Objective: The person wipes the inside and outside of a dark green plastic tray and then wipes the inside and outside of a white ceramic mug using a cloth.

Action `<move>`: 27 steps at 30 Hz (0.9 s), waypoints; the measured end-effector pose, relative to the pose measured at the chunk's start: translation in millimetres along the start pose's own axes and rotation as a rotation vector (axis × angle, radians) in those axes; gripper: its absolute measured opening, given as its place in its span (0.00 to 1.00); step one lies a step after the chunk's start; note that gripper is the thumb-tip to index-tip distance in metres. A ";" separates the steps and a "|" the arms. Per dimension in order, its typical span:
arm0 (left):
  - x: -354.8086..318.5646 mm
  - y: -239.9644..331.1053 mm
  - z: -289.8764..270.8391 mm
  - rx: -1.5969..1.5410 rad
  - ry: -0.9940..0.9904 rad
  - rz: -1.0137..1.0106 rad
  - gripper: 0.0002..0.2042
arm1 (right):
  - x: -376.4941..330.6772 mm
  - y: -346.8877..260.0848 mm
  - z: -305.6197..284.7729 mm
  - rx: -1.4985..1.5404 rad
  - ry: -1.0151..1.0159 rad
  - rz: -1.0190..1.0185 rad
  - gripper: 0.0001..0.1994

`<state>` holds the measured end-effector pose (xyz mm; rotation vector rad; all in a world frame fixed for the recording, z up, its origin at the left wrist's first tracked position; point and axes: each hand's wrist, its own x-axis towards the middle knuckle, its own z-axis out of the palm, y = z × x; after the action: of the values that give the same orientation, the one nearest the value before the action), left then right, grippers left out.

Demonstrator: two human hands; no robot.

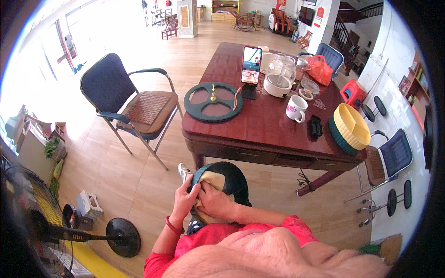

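On my lap is a round dark green container (236,183), tilted, with a cream-coloured cloth (214,179) against it. My left hand (184,200) grips the rim on its left side, fingers closed over the edge. Bunched into the cloth, my right hand (215,202) presses inside the container with its fingers partly hidden. A dark green ring-shaped lid (190,104) with several openings and a gold knob lies on the table beyond my hands. Toward the table's right end, a yellow divided insert (345,127) sits in another dark green base.
The dark red table (222,134) holds a propped phone (251,65), a glass kettle (280,74), a flowered mug (296,109) and a red plastic bag (320,69). A chair (106,78) stands to the left. At the lower left is a fan (46,227).
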<state>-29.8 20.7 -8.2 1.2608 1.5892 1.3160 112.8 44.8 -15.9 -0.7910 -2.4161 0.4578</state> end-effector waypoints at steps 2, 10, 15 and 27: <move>-1.0 -7.8 2.3 -0.013 0.020 0.009 0.23 | -4.4 -9.4 -14.8 -0.023 -0.122 0.092 0.27; -8.2 9.7 4.7 -0.013 -0.001 -0.011 0.22 | -24.5 2.7 -16.4 -0.033 -0.643 -0.033 0.18; 1.3 5.8 1.2 -0.091 -0.011 0.025 0.21 | -31.0 -7.4 -4.2 0.514 -0.490 0.289 0.23; 0.3 -10.1 1.6 -0.050 -0.014 0.112 0.24 | -12.7 -12.9 -19.3 0.060 -0.875 0.089 0.19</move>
<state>-30.7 21.4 -18.3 1.3421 1.4855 1.4044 127.3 29.7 0.4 -0.7711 -3.1317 1.0866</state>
